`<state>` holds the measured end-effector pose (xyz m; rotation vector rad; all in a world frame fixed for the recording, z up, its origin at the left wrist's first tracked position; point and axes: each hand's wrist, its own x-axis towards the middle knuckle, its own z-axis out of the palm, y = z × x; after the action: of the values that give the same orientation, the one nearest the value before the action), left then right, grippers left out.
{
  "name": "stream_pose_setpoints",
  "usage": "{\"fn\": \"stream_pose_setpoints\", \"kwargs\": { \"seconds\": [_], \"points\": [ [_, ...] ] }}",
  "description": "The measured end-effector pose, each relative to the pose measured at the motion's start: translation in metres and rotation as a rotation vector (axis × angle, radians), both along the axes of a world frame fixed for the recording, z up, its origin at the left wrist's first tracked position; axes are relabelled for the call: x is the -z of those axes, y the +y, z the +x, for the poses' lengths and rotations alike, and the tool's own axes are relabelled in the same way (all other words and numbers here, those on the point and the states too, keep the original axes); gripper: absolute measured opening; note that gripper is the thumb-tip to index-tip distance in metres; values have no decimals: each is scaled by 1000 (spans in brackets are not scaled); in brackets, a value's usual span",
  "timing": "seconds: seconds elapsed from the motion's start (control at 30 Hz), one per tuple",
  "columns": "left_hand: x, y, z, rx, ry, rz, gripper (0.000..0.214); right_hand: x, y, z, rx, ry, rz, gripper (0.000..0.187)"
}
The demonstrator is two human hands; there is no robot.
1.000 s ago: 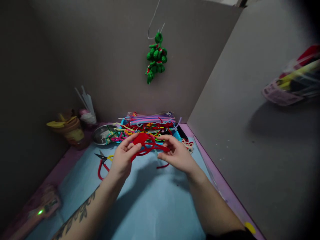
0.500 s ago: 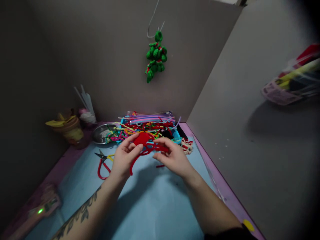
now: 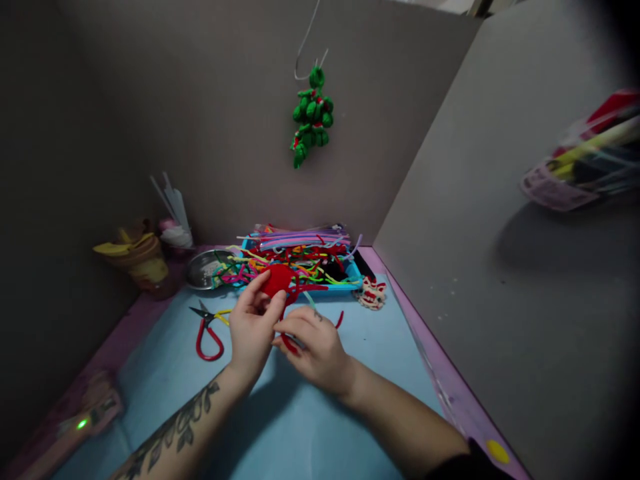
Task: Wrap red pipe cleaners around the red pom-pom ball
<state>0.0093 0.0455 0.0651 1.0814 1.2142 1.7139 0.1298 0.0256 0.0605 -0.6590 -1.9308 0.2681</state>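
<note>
A red pipe-cleaner piece (image 3: 278,280), a dense round red pad with loose red stems trailing from it, is pinched between the thumb and fingers of my left hand (image 3: 253,327). My right hand (image 3: 313,343) is closed just below it, its fingers gripping the lower red stems, and it touches my left hand. Both hands hover over the light blue mat (image 3: 300,420). Behind them lies a heap of coloured pipe cleaners (image 3: 295,257) in a blue tray.
Red-handled scissors (image 3: 206,328) lie left of my hands. A metal dish (image 3: 203,268), a brown cup (image 3: 140,257) and a small red-and-white figure (image 3: 371,293) sit at the back. A green ornament (image 3: 313,117) hangs on the grey wall. A pink basket (image 3: 580,170) is mounted at right.
My right hand has moved left and toward me, from beside the red piece to under it, and has closed on the lower stems. My left hand keeps its pinch.
</note>
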Motion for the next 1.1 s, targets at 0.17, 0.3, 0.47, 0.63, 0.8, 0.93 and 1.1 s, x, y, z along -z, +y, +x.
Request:
{"fn": "stream_pose_setpoints", "kwargs": {
  "seconds": [0.17,0.3,0.47,0.63,0.8,0.93,1.1],
  "points": [
    [2,9,-5,25,-57,-37,48,-11,-5,5,-214,39,-39,11],
    [2,22,-17,235,-269,-152,45,-29,-4,18,-493,-27,-193,7],
    [-1,23,-17,197,-263,-97,43,-43,5,38,-480,-273,-408,26],
    [0,12,-12,-15,4,44,37,-21,15,24,-155,55,-772,7],
    [9,3,-12,-175,485,276,29,7,16,-7,-325,617,-1152,49],
    [13,1,-14,-159,626,358,31,6,14,-12,-316,806,-1281,52],
    [11,2,-13,-5,559,325,35,0,18,-9,-239,833,-1203,31]
  ]
}}
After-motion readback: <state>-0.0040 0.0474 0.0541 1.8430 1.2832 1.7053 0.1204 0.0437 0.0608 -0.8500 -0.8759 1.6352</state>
